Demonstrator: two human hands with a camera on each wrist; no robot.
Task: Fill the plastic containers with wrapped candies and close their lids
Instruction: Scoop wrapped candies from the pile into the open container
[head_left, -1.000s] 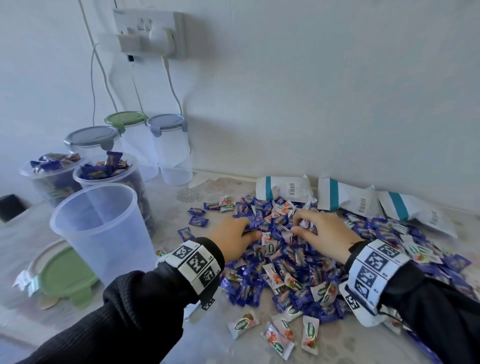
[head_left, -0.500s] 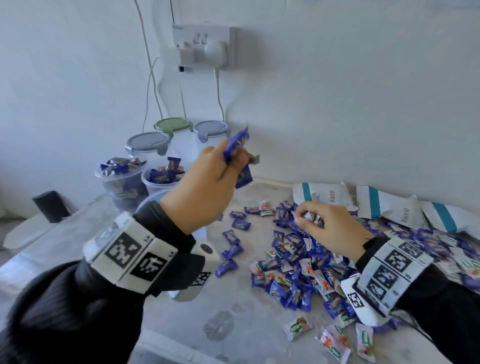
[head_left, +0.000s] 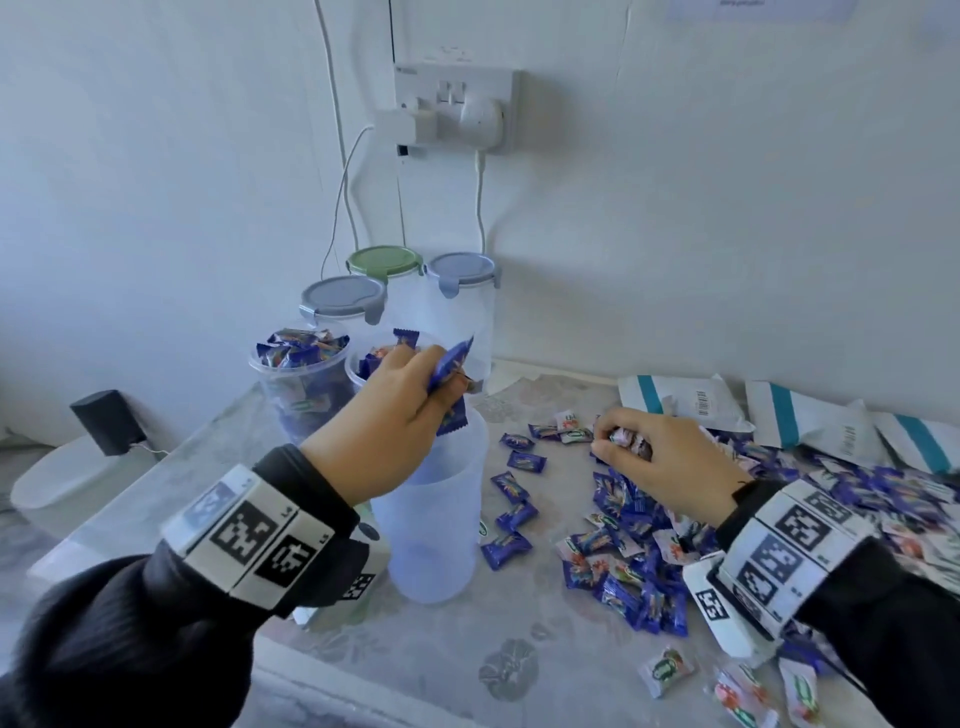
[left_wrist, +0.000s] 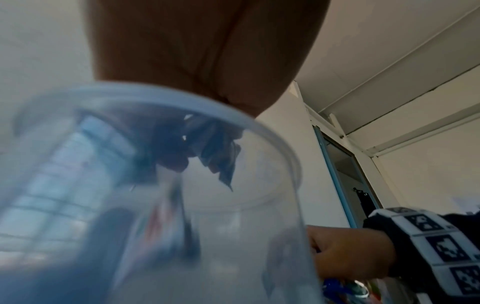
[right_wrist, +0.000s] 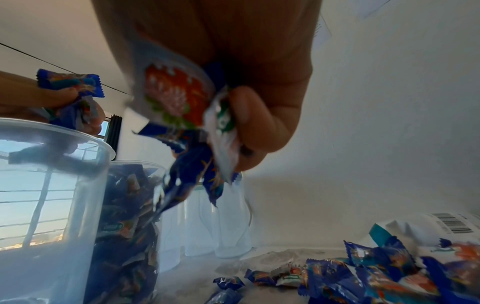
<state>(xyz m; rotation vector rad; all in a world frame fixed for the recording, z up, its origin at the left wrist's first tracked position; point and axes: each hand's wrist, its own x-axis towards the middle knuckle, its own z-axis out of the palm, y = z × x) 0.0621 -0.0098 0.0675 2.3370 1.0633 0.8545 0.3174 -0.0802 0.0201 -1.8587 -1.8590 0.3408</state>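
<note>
My left hand (head_left: 400, 415) grips a bunch of blue wrapped candies (head_left: 451, 364) right over the mouth of an open, empty clear container (head_left: 431, 540). Seen in the left wrist view, the candies (left_wrist: 221, 156) hang just inside the container rim (left_wrist: 182, 102). My right hand (head_left: 660, 457) holds a handful of candies (right_wrist: 182, 115) a little above the candy pile (head_left: 639, 561) on the table. Two open containers (head_left: 296, 364) behind are full of candies.
Three lidded containers (head_left: 457, 270) stand against the wall under a socket with cables (head_left: 452, 109). White candy bags (head_left: 691, 400) lie at the back right. A green lid (head_left: 363, 587) peeks out beside the empty container. A dark block (head_left: 106, 421) sits at the left.
Both hands left the pile with candies. The left hand rose, swung left and came down over the empty container. The right hand lifted slightly with its handful.
</note>
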